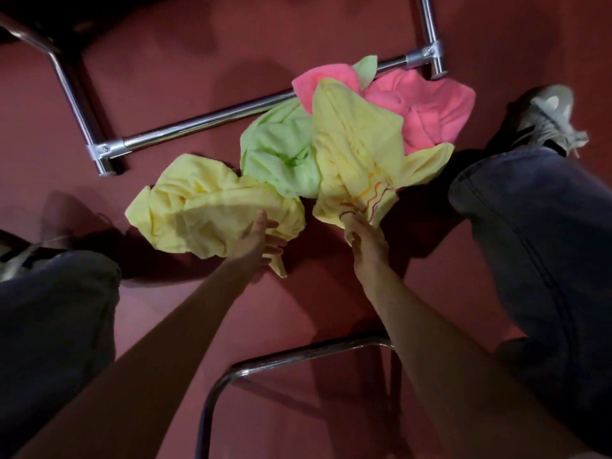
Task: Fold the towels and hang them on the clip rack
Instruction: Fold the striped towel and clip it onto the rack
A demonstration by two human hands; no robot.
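A heap of crumpled towels lies on the dark red floor in front of me. My left hand (256, 241) grips the near edge of a bunched yellow towel (198, 207) at the left of the heap. My right hand (364, 240) pinches the lower corner of a second yellow towel (354, 144), which has wavy coloured stitching and stands lifted over the others. Behind them lie a light green towel (281, 150) and pink towels (427, 107). No clips are in view.
A chrome rack base bar (205, 122) crosses the floor behind the heap, with upright tubes (430, 31) at its ends. A curved chrome chair tube (265, 362) sits near my arms. My legs in dark trousers and grey shoes (543, 117) flank the heap.
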